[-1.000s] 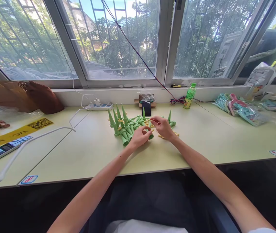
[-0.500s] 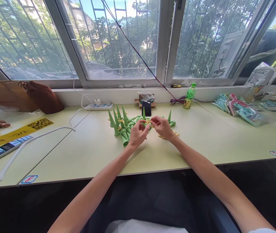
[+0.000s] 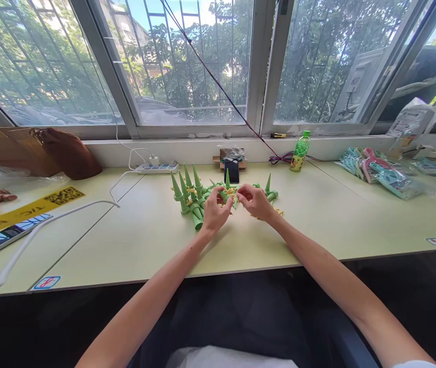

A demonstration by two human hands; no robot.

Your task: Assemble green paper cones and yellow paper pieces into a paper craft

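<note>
My left hand is closed, its thumb and fingertips curled around a green plastic spike that its fingers partly cover. Just to the right, my right hand has thumb and forefinger pinched together; what lies between them is too small to make out. A narrow gap separates the fingertips of both hands. Left of my hands stand several upright green plastic spikes with small yellow parts on them, and a green tube lies in front. Another upright spike is behind my right hand. Loose yellow pieces lie beside my right wrist.
A phone leans on a small box behind the pile. A green bottle and a power strip stand along the sill. Bagged hangers lie right; a brown pouch and white cable are left.
My fingertips have drawn slightly apart, having met over a small yellow piece. Green now shows between my left fingers. Another person's hand at the far right edge has left view.
</note>
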